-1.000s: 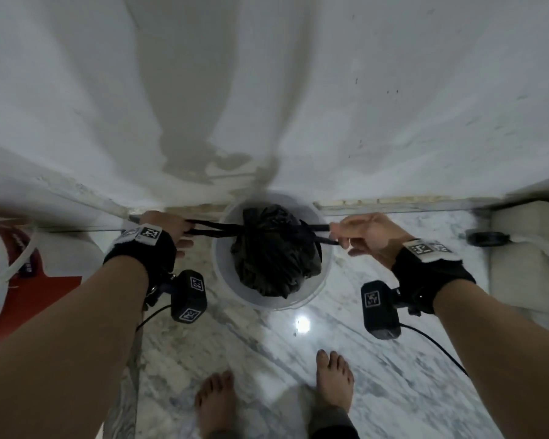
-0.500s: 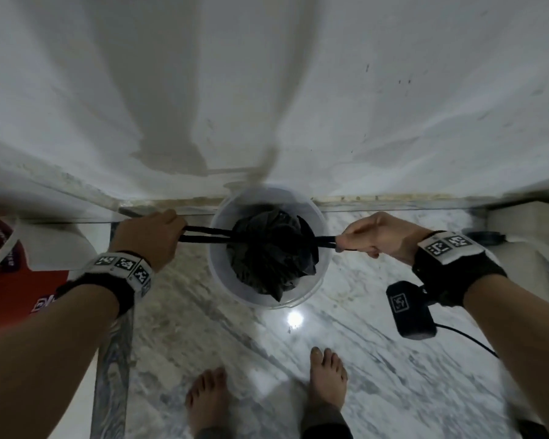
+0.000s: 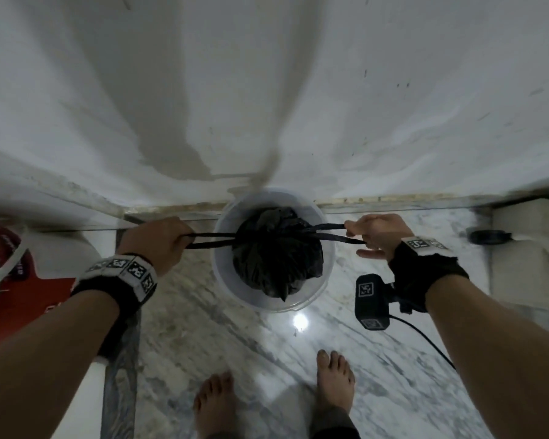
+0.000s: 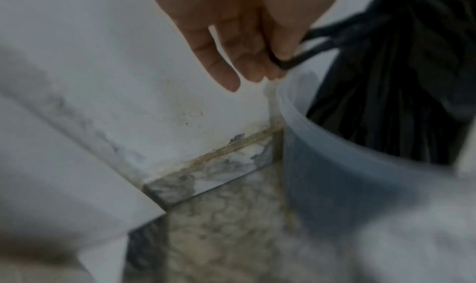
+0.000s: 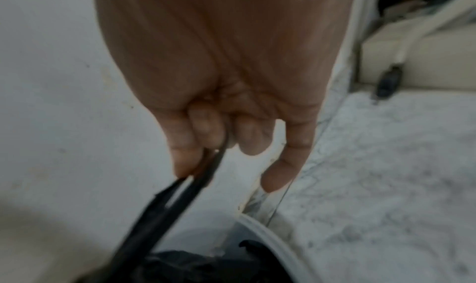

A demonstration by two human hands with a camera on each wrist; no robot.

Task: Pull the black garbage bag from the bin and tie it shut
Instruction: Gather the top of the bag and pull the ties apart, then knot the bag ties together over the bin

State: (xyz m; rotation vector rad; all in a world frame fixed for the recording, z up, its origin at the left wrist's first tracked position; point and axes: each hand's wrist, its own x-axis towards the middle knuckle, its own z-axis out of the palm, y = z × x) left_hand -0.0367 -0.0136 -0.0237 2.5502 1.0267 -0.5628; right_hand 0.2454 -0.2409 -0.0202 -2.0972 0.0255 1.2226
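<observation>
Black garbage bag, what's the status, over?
Left hand and right hand each grip a black drawstring loop. Black plastic garbage bag cinched, inside round white bin. Nothing in the way.

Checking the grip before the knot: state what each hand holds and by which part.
Both hold the black garbage bag by its drawstring loops: the left hand hooks the left loop, the right hand pinches the right loop.

Black garbage bag: crumpled, mouth cinched, sitting inside round translucent white bin; two black drawstring loops stretched taut sideways, left and right.
</observation>
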